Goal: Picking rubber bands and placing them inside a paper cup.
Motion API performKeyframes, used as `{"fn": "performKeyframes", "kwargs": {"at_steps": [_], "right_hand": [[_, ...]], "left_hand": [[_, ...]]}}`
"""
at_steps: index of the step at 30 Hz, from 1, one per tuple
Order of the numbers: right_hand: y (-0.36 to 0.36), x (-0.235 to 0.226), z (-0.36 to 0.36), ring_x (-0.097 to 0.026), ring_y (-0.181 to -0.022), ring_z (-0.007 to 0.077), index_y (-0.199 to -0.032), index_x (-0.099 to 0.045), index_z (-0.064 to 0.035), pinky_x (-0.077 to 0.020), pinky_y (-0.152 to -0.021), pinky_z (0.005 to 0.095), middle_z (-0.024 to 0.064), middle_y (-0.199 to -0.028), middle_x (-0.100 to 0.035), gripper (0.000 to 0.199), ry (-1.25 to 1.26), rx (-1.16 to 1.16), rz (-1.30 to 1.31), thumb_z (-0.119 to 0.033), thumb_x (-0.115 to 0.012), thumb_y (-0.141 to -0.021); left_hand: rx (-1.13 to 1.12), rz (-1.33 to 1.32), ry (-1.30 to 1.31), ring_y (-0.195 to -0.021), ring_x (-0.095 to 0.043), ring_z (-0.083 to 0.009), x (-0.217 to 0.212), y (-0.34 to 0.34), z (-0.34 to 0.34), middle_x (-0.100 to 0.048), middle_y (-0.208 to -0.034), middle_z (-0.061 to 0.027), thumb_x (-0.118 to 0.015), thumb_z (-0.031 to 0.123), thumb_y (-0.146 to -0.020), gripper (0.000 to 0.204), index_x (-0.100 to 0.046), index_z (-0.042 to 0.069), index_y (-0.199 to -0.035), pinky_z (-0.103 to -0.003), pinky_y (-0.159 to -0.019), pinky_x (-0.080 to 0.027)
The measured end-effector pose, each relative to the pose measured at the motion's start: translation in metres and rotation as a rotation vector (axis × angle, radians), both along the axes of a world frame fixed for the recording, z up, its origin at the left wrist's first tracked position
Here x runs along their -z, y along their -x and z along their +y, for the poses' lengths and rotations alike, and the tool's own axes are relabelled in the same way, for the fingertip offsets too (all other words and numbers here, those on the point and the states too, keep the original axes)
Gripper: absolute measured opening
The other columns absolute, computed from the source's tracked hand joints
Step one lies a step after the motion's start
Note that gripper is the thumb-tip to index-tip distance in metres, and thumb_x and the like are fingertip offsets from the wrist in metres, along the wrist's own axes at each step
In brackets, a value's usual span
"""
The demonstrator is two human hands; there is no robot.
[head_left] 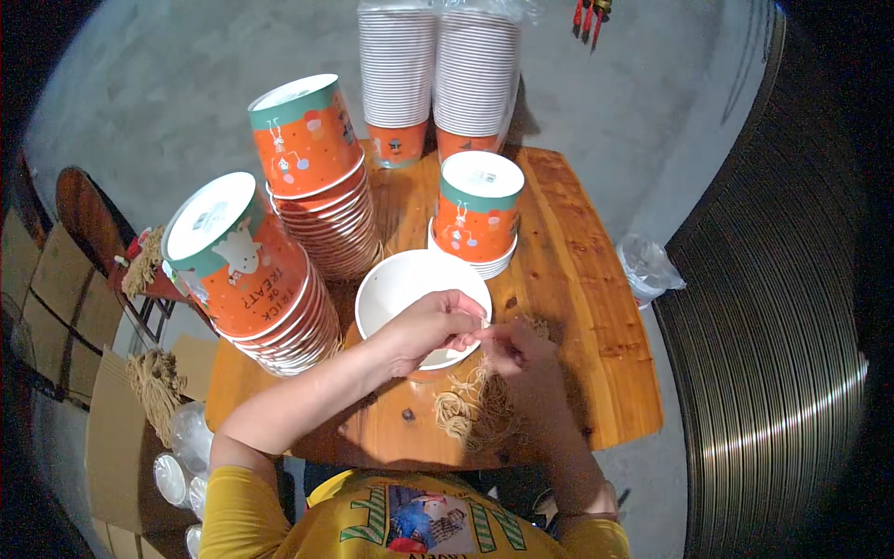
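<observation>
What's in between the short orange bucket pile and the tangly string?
The open white bucket is between the pile and the string. The left hand and right hand meet over its edge. The head view shows it.

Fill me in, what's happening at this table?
A person has both hands at the right side of an open, white-lined bucket: left hand over its mouth, right hand beside it, fingertips meeting near the rim. What they pinch is too small to tell. Loose tan cord lies on the table by the right hand. Orange-and-green buckets stand upside down in stacks around the bucket's far and left sides.
</observation>
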State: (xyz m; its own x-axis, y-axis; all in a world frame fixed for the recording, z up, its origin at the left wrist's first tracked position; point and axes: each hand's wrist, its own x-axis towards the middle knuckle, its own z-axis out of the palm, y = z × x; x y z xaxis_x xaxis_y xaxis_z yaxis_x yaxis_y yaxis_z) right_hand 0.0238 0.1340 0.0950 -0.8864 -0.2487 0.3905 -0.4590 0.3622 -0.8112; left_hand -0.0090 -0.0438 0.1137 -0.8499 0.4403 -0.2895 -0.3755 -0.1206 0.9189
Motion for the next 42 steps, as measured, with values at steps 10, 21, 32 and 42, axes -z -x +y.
{"fn": "performKeyframes", "kwargs": {"at_steps": [10, 21, 32, 42], "right_hand": [[0.021, 0.008, 0.008, -0.052, -0.067, 0.0089, -0.093, -0.06, -0.0025, -0.043, -0.061, 0.0223, 0.0011, -0.076, -0.056, 0.008, 0.191, -0.027, -0.057, -0.008, -0.06, -0.087], [0.023, 0.004, 0.004, -0.046, -0.057, 0.0078, -0.079, -0.055, -0.0023, -0.0393, -0.053, 0.0239, 0.0017, -0.064, -0.05, 0.011, -0.03, 0.029, 0.119, -0.006, -0.065, -0.078], [0.017, 0.0, 0.001, -0.046, -0.061, 0.006, -0.081, -0.056, -0.0008, -0.0393, -0.056, 0.0229, 0.0006, -0.065, -0.052, 0.01, 0.08, 0.011, -0.034, -0.008, -0.064, -0.08], [0.018, 0.006, -0.001, -0.045, -0.063, 0.0039, -0.08, -0.055, -0.0022, -0.038, -0.057, 0.0208, -0.0034, -0.068, -0.05, 0.009, 0.174, -0.027, -0.104, -0.007, -0.063, -0.083]], "left_hand": [[0.0, 0.205, 0.066, -0.078, -0.056, -0.0135, -0.001, -0.005, 0.004, -0.059, -0.089, -0.0065, -0.06, -0.001, -0.079, 0.027, -0.047, 0.002, -0.103, -0.024, -0.072, -0.046], [0.038, 0.265, 0.185, -0.075, -0.053, -0.0104, -0.002, -0.004, 0.003, -0.053, -0.083, -0.0028, -0.059, -0.001, -0.078, 0.026, -0.049, 0.001, -0.102, -0.022, -0.069, -0.044], [0.076, 0.911, 0.569, -0.083, -0.054, -0.0232, 0.002, -0.008, -0.001, -0.051, -0.09, -0.0111, -0.054, 0.003, -0.079, 0.021, -0.054, 0.003, -0.101, -0.03, -0.077, -0.045], [0.019, 0.963, 0.679, -0.087, -0.053, -0.0328, 0.0, -0.013, 0.0, -0.044, -0.094, -0.017, -0.053, 0.003, -0.077, 0.011, -0.051, 0.001, -0.088, -0.038, -0.076, -0.045]]}}
